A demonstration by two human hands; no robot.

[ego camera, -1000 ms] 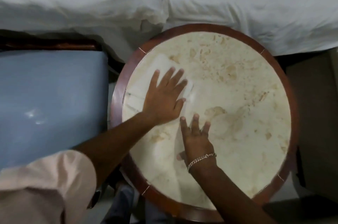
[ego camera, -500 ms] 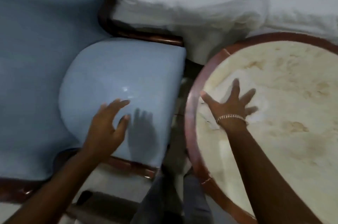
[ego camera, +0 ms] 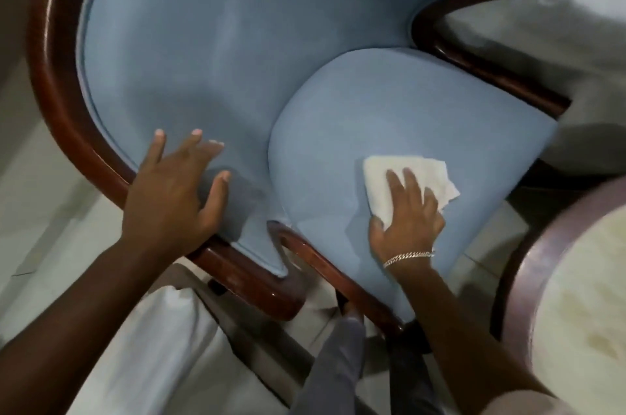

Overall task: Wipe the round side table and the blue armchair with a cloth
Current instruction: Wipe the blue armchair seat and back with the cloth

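The blue armchair with its dark wooden frame fills most of the view. A white cloth lies on the seat cushion near its front edge. My right hand, a silver bracelet at its wrist, presses flat on the cloth with fingers over its near half. Fingers spread, my left hand rests on the padded left arm of the chair and holds nothing. The round side table, cream top with a dark wooden rim, shows only at the lower right corner.
White bedding lies behind the chair at the upper right. A pale tiled floor shows to the left. My legs in dark trousers stand between the chair's front rail and the table.
The view swung left from the table to the armchair. My right hand carried the cloth off the table onto the seat cushion. My left hand moved onto the chair's left arm.
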